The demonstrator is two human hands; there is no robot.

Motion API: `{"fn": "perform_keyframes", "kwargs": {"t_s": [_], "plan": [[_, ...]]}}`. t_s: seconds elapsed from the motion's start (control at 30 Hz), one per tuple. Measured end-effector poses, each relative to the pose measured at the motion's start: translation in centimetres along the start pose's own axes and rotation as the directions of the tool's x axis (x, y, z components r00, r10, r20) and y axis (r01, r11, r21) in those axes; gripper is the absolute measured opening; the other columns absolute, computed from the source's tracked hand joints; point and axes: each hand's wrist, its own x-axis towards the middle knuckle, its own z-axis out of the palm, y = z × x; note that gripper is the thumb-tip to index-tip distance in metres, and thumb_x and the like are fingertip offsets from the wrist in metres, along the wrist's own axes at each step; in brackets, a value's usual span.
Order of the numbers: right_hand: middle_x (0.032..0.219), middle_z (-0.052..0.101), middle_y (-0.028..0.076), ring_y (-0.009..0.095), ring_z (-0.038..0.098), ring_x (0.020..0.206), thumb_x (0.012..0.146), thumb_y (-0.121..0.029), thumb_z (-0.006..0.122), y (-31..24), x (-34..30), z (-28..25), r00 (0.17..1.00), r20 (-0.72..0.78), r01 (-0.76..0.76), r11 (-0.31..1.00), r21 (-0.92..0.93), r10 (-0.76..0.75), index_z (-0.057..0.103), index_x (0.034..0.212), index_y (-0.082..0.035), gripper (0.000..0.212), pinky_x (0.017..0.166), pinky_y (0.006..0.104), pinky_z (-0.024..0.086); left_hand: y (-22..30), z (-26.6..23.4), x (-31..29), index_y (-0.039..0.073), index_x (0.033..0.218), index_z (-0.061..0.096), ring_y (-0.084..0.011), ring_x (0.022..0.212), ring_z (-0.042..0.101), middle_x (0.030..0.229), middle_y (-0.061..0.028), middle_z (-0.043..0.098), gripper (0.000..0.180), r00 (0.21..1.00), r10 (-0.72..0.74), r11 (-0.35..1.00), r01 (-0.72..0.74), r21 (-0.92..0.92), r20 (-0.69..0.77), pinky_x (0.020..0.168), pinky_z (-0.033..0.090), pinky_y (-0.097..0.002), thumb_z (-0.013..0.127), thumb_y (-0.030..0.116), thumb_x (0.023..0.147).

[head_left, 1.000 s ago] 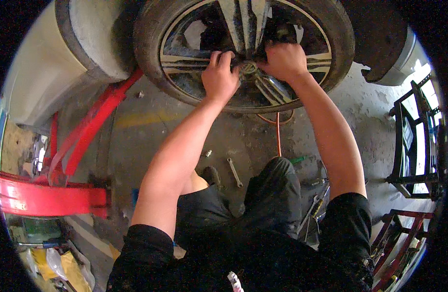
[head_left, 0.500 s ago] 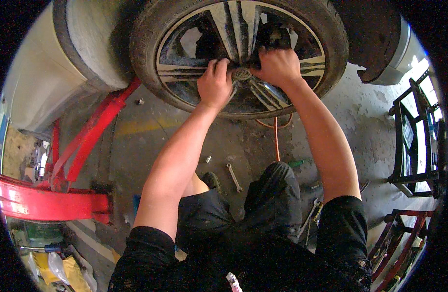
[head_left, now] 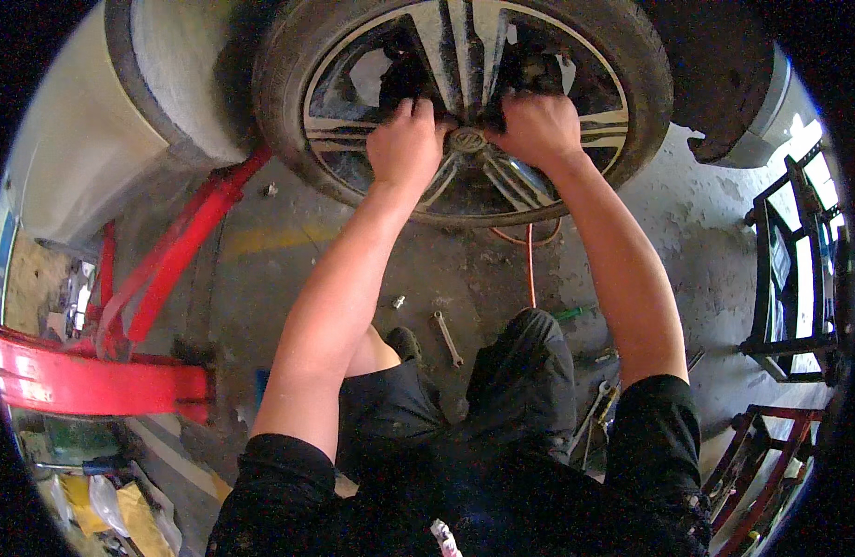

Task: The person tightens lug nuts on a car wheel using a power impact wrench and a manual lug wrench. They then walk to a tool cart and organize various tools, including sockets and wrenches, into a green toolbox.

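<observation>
1. Since the frame of half a second before, the left hand (head_left: 407, 148) has moved slightly outward from the centre cap (head_left: 467, 139) of the wheel (head_left: 461, 74), and a little upward; the right hand (head_left: 542, 130) is at nearly the same place, on the other side of the cap.
2. Wheel is at the upper middle of the view, in front of the person; its spoked face is turned toward the hands, and a pale car panel (head_left: 89, 139) is at its left.
3. Both hands show their backs, with fingers bent at the spokes near the cap; the fingertips are hidden or too dark, so I cannot tell whether they pinch something or only press.
4. Both forearms (head_left: 349, 269) reach up from below and converge toward the cap; the elbows are set wide apart.
5. Farther out, an orange hose (head_left: 530, 269) shows below the wheel; a wrench (head_left: 449, 340) lies on the floor (head_left: 353, 278); a red lift arm (head_left: 181, 246) slants at left.
</observation>
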Motion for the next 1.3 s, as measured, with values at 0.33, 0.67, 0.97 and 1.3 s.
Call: {"fn": "perform_keyframes", "kwargs": {"t_s": [0.33,0.67,0.97,1.3], "plan": [[0.073,0.068,0.011,0.030,0.068,0.067,0.078,-0.053,0.065,0.2,-0.1,0.7,0.993,-0.117,0.020,1.000,-0.024,-0.023,0.065,0.089,-0.007,0.047,0.060,0.0429,0.055,0.0,0.8,-0.1,0.009,0.107,0.055,-0.0424,0.078,0.065,0.105,-0.0189,0.062,0.037,0.993,-0.121,0.962,0.116,-0.246,-0.006,0.059,0.052,-0.0510,0.072,0.027,0.080],[0.072,0.067,0.011,0.030,0.068,0.067,0.076,-0.051,0.067,0.3,-0.3,1.1,0.984,-0.171,0.048,0.998,-0.047,-0.055,0.062,0.087,-0.006,0.046,0.057,0.0418,0.055,0.0,2.6,-1.5,0.009,0.110,0.056,-0.0387,0.087,0.065,0.113,-0.0178,0.060,0.041,0.981,-0.076,0.964,0.027,-0.265,-0.178,0.064,0.054,-0.0482,0.076,0.024,0.077],[0.077,0.068,0.011,0.029,0.068,0.069,0.073,-0.051,0.070,0.4,-0.5,0.7,0.998,-0.063,0.024,0.999,-0.021,-0.025,0.064,0.094,-0.006,0.050,0.057,0.0405,0.055,0.2,3.4,-2.3,0.008,0.105,0.059,-0.0300,0.076,0.066,0.112,-0.0110,0.053,0.036,0.961,0.075,0.989,-0.106,-0.106,-0.267,0.057,0.054,-0.0386,0.075,0.019,0.075],[0.080,0.068,0.011,0.028,0.068,0.073,0.072,-0.055,0.070,0.3,-0.6,1.1,0.992,-0.126,0.022,0.999,-0.028,-0.026,0.065,0.097,-0.005,0.056,0.062,0.0402,0.054,-0.3,4.1,-2.7,0.008,0.110,0.062,-0.0282,0.076,0.066,0.106,-0.0086,0.057,0.037,0.940,0.146,0.976,-0.188,-0.110,-0.309,0.061,0.054,-0.0364,0.072,0.014,0.074]]}}
